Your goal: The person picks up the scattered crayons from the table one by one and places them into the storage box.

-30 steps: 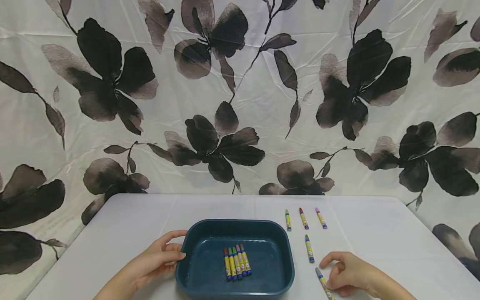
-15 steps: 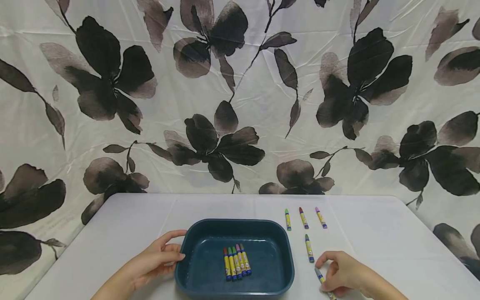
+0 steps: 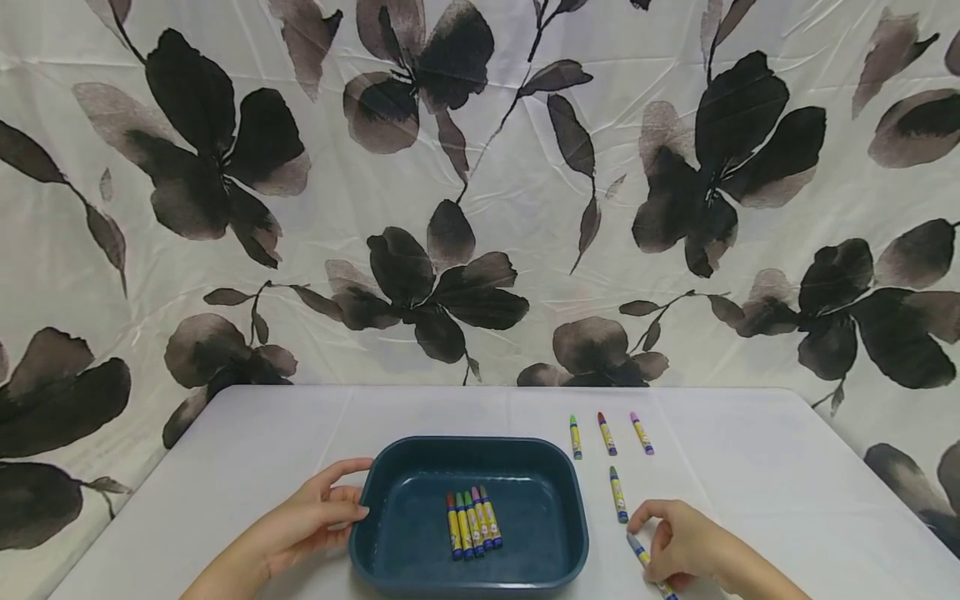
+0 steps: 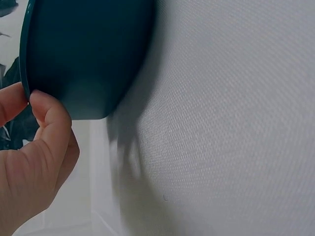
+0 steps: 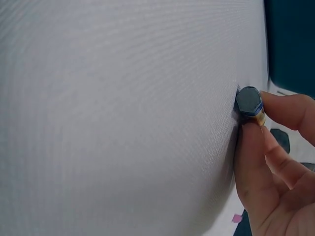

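Observation:
A dark blue-green rectangular tray stands at the front of the table. My left hand holds its left side; in the left wrist view the thumb and a finger pinch the tray's rim. Inside lie several crayons side by side, with red, green, pink and grey-brown tips. Right of the tray, my right hand pinches a grey crayon between thumb and fingers. The right wrist view shows this crayon's flat end close against the tablecloth.
Just beyond the right hand lies a dark green crayon. Farther back, a light green crayon, a red crayon and a pink crayon form a row. A floral cloth hangs behind the white table.
My right hand has shifted slightly left and its fingers have come onto the grey crayon, which has turned a little. The left hand and the tray have stayed in place.

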